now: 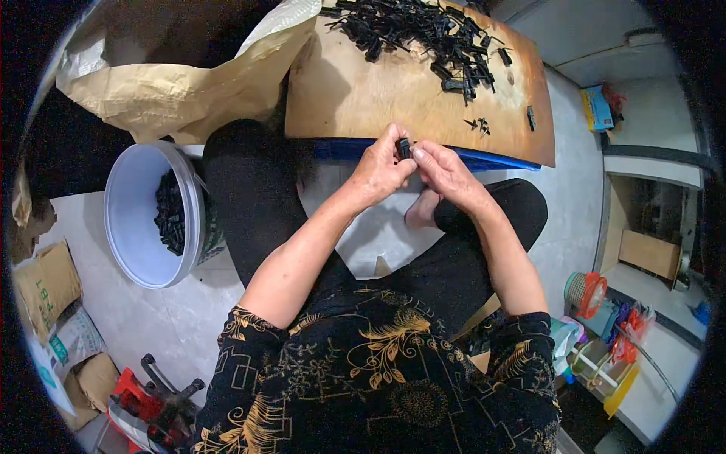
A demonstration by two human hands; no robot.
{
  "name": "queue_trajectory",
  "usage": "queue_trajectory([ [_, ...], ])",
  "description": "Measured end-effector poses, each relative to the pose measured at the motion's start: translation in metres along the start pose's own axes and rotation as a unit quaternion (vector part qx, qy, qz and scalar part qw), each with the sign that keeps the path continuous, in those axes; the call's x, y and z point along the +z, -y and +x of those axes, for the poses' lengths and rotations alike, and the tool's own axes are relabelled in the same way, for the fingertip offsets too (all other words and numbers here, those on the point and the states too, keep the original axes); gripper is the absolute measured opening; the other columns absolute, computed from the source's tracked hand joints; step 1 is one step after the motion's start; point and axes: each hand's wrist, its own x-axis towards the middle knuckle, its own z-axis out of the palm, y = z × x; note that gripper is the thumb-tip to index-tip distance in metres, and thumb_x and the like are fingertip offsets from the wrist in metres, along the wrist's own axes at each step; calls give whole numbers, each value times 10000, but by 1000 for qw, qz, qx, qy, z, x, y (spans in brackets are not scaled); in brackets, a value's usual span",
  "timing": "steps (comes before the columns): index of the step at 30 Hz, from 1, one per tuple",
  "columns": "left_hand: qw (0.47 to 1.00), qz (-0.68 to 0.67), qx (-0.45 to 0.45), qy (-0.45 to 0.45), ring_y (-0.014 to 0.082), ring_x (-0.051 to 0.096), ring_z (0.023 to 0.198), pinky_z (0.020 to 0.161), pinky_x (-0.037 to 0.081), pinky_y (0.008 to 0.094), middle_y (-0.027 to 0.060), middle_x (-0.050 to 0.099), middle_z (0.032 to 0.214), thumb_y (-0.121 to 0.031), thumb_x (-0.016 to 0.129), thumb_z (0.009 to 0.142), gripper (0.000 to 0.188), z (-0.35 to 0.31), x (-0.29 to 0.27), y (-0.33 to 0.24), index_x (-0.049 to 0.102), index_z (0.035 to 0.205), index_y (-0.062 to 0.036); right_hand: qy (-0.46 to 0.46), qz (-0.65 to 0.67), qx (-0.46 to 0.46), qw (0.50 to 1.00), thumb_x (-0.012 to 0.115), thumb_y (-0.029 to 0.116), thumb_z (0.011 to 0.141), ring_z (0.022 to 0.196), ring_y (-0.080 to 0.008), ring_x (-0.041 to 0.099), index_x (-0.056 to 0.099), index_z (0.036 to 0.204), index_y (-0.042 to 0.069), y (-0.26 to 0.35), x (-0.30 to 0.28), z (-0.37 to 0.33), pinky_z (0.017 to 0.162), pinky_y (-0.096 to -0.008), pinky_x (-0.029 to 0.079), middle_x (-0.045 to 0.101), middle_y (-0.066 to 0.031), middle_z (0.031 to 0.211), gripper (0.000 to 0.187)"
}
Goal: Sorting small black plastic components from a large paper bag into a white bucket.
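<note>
Between my two hands, just off the near edge of the wooden board, is a small black plastic part [404, 148]. My left hand [378, 170] is closed around it with thumb and fingers. Thumb and fingertips of my right hand [449, 174] pinch at its right side; the fingers partly cover the part. Beyond my hands on the wooden board [363, 106] lies a large heap of black plastic parts [412, 30]. A few tiny black pieces [478, 126] and one separate black part [531, 118] sit near the board's right end.
To the left stands a white bucket [144, 219] with black parts inside. A large tan sack [166, 94] spreads open at the upper left. Filled bags [49, 284] and a red and black object [144, 405] are at lower left. A cluttered shelf [650, 340] runs along the right.
</note>
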Motion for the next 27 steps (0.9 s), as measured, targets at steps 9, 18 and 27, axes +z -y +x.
queue_trajectory([
  [9, 980, 187, 38, -59, 384, 579, 734, 644, 452, 426, 204, 556, 750, -62, 570, 739, 305, -4, 1, 3, 400, 991, -34, -4, -100, -15, 995, 454, 209, 916, 693, -167, 508, 531, 923, 4, -5, 4, 7, 656, -307, 430, 541, -100, 745, 219],
  [18, 943, 304, 84, -111, 455, 536, 842, 705, 431, 484, 255, 569, 836, -65, 552, 741, 331, 2, 0, 3, 405, 1034, -17, -74, -144, -51, 985, 441, 196, 932, 687, -84, 416, 506, 903, -5, -16, 13, 21, 624, -249, 392, 475, -19, 711, 214],
  [27, 983, -178, 20, -38, 126, 556, 609, 484, 433, 240, 73, 550, 691, -79, 547, 822, 266, 11, -9, -20, 414, 1048, -37, -125, 69, -36, 989, 447, 283, 931, 552, -52, 419, 510, 1060, 33, 0, 5, 16, 469, -191, 344, 509, -20, 778, 287],
])
